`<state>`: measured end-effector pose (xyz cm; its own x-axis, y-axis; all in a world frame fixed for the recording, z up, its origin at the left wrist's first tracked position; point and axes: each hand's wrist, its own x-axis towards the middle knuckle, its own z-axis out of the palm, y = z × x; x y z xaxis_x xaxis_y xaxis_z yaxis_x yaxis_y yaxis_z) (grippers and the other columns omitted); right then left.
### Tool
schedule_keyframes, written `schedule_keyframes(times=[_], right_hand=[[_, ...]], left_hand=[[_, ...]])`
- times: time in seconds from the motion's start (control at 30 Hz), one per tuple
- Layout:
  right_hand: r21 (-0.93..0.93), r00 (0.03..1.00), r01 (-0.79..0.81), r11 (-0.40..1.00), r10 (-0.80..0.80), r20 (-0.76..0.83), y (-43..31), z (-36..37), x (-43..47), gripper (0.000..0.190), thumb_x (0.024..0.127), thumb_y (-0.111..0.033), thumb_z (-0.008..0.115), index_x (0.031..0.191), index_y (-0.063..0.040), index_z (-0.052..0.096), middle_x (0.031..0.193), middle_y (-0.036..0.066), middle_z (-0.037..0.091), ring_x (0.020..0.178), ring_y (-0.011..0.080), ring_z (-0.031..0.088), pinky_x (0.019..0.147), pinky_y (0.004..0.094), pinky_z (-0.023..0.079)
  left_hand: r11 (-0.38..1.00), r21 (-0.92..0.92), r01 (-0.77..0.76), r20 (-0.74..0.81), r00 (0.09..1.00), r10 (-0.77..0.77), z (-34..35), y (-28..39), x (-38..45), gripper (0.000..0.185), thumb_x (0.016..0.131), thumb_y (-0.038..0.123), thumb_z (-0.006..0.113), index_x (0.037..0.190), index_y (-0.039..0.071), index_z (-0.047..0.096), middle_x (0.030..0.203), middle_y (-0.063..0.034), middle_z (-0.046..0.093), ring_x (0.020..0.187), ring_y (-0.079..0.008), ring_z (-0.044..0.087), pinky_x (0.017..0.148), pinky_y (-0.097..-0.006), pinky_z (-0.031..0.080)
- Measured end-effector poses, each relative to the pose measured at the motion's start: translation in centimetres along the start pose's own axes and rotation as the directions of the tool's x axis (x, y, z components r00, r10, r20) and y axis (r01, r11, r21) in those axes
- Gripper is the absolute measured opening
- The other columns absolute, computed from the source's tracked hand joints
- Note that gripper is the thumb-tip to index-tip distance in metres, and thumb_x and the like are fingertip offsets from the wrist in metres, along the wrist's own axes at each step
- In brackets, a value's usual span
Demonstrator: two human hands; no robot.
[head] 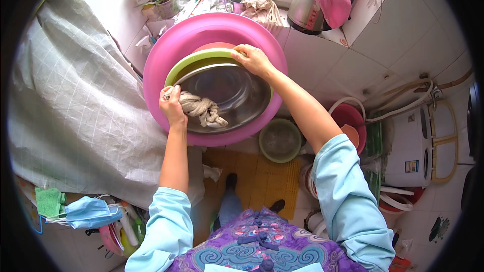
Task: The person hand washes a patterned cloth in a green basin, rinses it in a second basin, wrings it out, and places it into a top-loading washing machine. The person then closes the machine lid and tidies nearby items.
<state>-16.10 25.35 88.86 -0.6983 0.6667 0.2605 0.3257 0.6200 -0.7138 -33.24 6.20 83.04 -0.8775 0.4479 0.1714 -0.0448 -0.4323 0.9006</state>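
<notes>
My left hand (174,109) grips a twisted beige cloth (197,105) and, with it, the left rim of a stainless-steel basin (249,102). The cloth's loose end hangs over the inside of the basin, which is tilted. Behind the steel basin sits a lime-green basin (196,57), its far rim held by my right hand (252,59). Part of an orange basin (215,46) shows beyond that rim. All of these are in front of a large pink basin (162,53). Whether the nested basins rest on the pink one cannot be told.
A metal kettle (304,11) with a pink towel (329,2) over it stands on the windowsill at right. A grey sheet (87,113) covers something at left. Below are a dull green basin (280,140) and a yellow mat (245,181). A white twin-tub washer (406,147) stands right.
</notes>
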Motion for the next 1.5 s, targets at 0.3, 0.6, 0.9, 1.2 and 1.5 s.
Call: schedule_keyframes(times=[0.3,0.6,0.9,1.2,1.5], right_hand=[[-0.271,0.966,0.007,0.962,-0.076,-0.247,2.5,2.2,-2.4,0.049,0.079,-0.029,0.059,0.122,-0.007,0.046,0.125,0.012,0.045,0.118,0.029,0.04,0.097,0.038,0.034],[0.013,0.877,-0.334,0.943,0.315,-0.362,7.0,1.8,-13.6,0.037,0.08,-0.018,0.058,0.114,-0.005,0.052,0.114,0.011,0.053,0.108,0.0245,0.049,0.088,0.0352,0.041],[0.695,0.982,0.1,0.712,0.042,-0.184,-2.2,-1.7,-25.9,0.107,0.055,-0.045,0.08,0.139,-0.014,0.021,0.141,0.011,0.02,0.13,0.0256,0.022,0.103,0.0389,0.025],[0.899,0.532,0.266,0.348,0.725,-0.438,1.3,-12.8,-37.5,0.032,0.087,-0.023,0.054,0.114,-0.007,0.045,0.118,0.01,0.046,0.1,0.0169,0.052,0.083,0.0328,0.046],[0.943,0.516,0.057,0.327,0.799,-0.308,1.2,-25.4,-55.1,0.064,0.079,-0.004,0.054,0.136,-0.006,0.026,0.112,0.005,0.049,0.091,0.011,0.053,0.066,0.0287,0.051]], left_hand=[[0.986,0.166,0.01,0.034,0.999,-0.016,1.2,-3.7,5.2,0.035,0.074,0.0,0.063,0.107,-0.004,0.053,0.095,-0.0089,0.058,0.082,-0.0141,0.056,0.073,-0.0239,0.045],[0.997,0.043,0.063,0.019,0.998,-0.064,0.5,-0.4,-1.2,0.052,0.075,-0.007,0.055,0.125,-0.003,0.039,0.12,-0.0157,0.046,0.074,-0.0233,0.061,0.065,-0.0308,0.053],[0.391,-0.352,0.85,0.414,0.516,-0.75,10.7,-1.5,-14.3,0.022,0.08,0.012,0.056,0.101,0.006,0.051,0.088,-0.0133,0.059,0.079,-0.0298,0.058,0.072,-0.0433,0.05],[0.842,-0.167,0.513,0.627,0.715,-0.311,23.6,2.0,-33.5,0.019,0.082,-0.001,0.052,0.101,-0.001,0.05,0.097,-0.0119,0.056,0.085,-0.0214,0.06,0.074,-0.0325,0.049],[0.709,0.14,0.692,0.717,0.422,-0.554,31.8,0.8,-48.8,0.009,0.083,0.01,0.057,0.089,0.003,0.055,0.089,-0.0063,0.055,0.078,-0.013,0.056,0.068,-0.0266,0.045]])
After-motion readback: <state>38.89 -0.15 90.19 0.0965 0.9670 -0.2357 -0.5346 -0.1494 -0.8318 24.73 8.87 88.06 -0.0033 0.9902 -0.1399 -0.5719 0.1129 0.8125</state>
